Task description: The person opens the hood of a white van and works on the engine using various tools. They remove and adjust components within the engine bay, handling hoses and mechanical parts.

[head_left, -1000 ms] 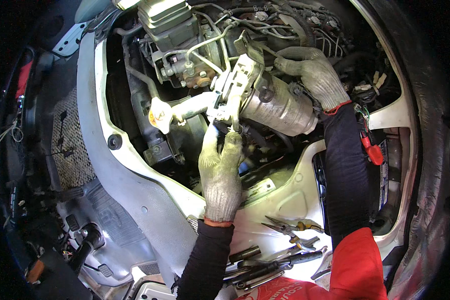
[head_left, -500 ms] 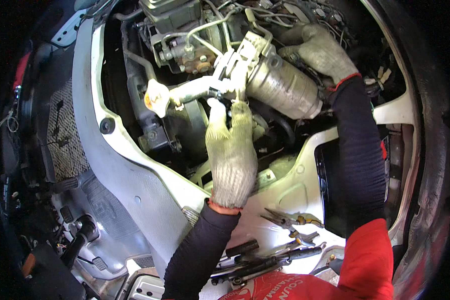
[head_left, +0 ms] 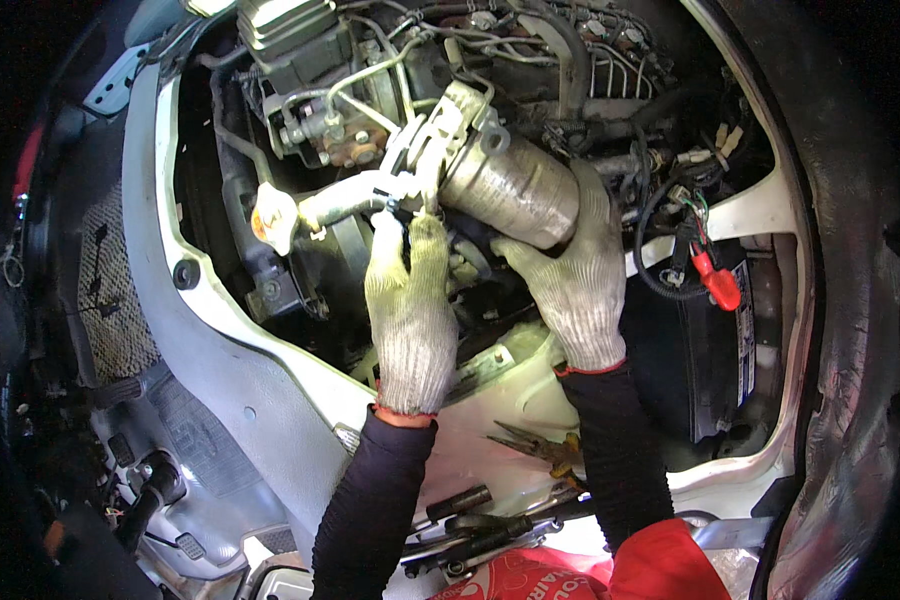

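A dull metal canister filter (head_left: 515, 185) lies tilted in the engine bay, joined at its upper left to a pale metal bracket (head_left: 457, 115). My right hand (head_left: 582, 300), in a whitish knit glove, wraps round the canister's lower right side, thumb below and fingers along the far side. My left hand (head_left: 412, 320), gloved alike, reaches up with thumb and finger bent in at the bracket's lower end, beside a pale hose (head_left: 355, 198). What its fingertips grip there is hidden. Left of that hose sits a filler cap (head_left: 274, 218) with a worn orange label.
Pliers (head_left: 540, 445) and several dark hand tools (head_left: 480, 540) lie on the white panel near me. A red-capped cable end (head_left: 717, 282) and loose wiring hang over a black battery (head_left: 670, 370) at right. Metal pipes (head_left: 370, 75) cross the bay's far side.
My right hand has come back from the wiring beyond the canister to its near right side and now wraps it. My left hand stays at the bracket. The view has shifted rightward.
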Available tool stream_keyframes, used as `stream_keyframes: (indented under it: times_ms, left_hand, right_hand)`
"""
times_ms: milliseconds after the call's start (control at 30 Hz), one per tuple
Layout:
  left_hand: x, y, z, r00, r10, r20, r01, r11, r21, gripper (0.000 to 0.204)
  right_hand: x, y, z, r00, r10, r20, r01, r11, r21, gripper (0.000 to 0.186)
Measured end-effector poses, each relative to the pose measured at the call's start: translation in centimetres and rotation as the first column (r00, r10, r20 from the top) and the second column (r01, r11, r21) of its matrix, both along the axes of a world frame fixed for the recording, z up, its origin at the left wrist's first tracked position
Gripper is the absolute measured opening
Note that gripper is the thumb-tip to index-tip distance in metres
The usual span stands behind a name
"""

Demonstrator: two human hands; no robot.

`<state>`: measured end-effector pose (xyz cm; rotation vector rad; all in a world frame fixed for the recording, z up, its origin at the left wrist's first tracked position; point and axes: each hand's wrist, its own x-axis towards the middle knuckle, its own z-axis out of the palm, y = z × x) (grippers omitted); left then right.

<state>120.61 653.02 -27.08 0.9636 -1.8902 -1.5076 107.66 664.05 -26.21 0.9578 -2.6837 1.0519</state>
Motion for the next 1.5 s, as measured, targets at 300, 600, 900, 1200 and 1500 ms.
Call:
stream_keyframes:
  times_ms: [300, 600, 900, 1200, 1500]
  left_hand:
    - [-2.6, 1.1, 1.3, 0.992, 0.117, -0.039, -0.103, 0.960, 0.260, 0.033]
    - [-0.7, -2.8, -0.2, 0.977, -0.131, 0.171, 0.140, 0.989, -0.042, 0.046]
    - [-0.1, -3.1, -0.4, 0.983, -0.150, 0.104, 0.157, 0.986, -0.061, 0.032]
    - [0.6, -4.4, -0.8, 0.954, -0.236, 0.187, 0.296, 0.615, -0.731, 0.022]
    - [7.2, -3.9, 2.9, 0.997, -0.053, 0.051, 0.053, 0.999, 0.008, 0.036]
  right_hand:
    - [-4.3, -1.0, 1.4, 0.993, 0.096, -0.075, -0.092, 0.994, 0.055, 0.099]
    - [-4.5, -1.4, 1.4, 0.983, 0.116, -0.143, -0.111, 0.993, 0.044, 0.099]
    - [-4.3, -0.6, -0.2, 0.960, 0.179, -0.215, -0.159, 0.982, 0.104, 0.099]
    - [-2.0, 1.0, 1.6, 0.925, 0.220, -0.311, -0.195, 0.975, 0.109, 0.095]
    - [2.7, 8.7, 2.5, 0.982, 0.124, -0.141, -0.120, 0.992, 0.035, 0.054]
